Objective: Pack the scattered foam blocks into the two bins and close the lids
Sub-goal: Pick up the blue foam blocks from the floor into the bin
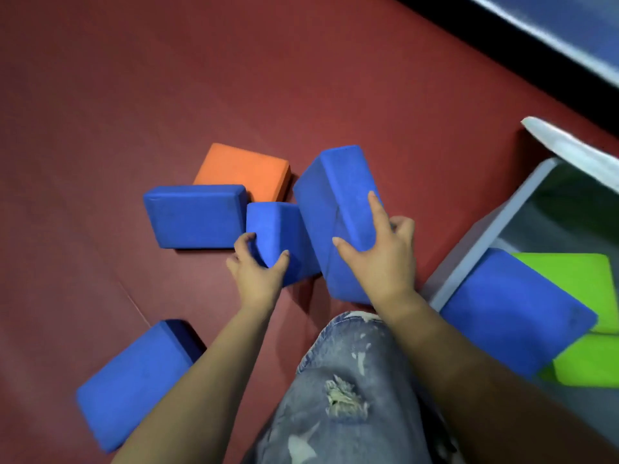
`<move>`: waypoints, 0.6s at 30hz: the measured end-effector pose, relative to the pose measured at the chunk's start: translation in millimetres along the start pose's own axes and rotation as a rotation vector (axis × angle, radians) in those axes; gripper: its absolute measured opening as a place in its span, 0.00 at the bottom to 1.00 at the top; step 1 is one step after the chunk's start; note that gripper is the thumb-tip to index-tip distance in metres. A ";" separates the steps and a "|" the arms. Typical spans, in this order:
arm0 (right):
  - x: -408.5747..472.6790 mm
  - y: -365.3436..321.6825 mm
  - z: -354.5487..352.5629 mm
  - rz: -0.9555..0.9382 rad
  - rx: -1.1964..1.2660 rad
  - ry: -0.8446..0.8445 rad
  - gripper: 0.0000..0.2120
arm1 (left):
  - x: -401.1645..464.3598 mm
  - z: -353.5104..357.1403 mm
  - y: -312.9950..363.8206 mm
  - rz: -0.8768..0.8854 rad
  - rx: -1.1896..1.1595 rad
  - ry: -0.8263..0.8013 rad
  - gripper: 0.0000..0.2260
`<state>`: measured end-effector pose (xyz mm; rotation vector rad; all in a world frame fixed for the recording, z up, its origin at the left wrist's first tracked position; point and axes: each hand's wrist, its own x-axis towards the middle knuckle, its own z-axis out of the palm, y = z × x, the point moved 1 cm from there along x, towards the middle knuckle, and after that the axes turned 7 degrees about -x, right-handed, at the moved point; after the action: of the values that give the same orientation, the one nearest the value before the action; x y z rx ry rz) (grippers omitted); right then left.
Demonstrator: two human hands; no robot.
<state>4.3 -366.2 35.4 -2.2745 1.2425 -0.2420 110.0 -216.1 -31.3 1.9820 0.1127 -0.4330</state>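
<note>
Foam blocks lie scattered on the red floor. My right hand (378, 252) grips a tall blue block (331, 195), tilted on end. Beside it, my left hand (258, 266) grips a smaller-looking blue block (278, 229) by its near end. A flat blue block (196, 216) lies to the left, with an orange block (246, 172) behind it. Another blue block (134, 380) lies near my left forearm. At the right, an open grey bin (469, 259) holds a blue block (512, 309) leaning on its rim and two green blocks (579, 276). Its white lid (569, 149) stands raised behind it.
My knee in torn jeans (348, 390) fills the bottom centre. A dark strip and a pale blue surface (552, 21) run along the top right corner. Red floor (167, 78) stretches to the left and far side.
</note>
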 end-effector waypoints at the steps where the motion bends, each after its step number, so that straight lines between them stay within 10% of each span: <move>1: -0.4 -0.5 -12.8 -0.002 0.043 0.050 0.43 | -8.0 -6.1 15.0 0.066 0.014 -0.018 0.27; 18: -136.8 149.9 -272.2 0.355 -0.065 0.505 0.42 | -239.9 24.4 206.3 0.735 0.183 -0.580 0.29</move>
<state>-289.1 -418.5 198.0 -2.0598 1.9034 -0.6797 -63.7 -301.6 220.1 1.8338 -1.0141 -0.5142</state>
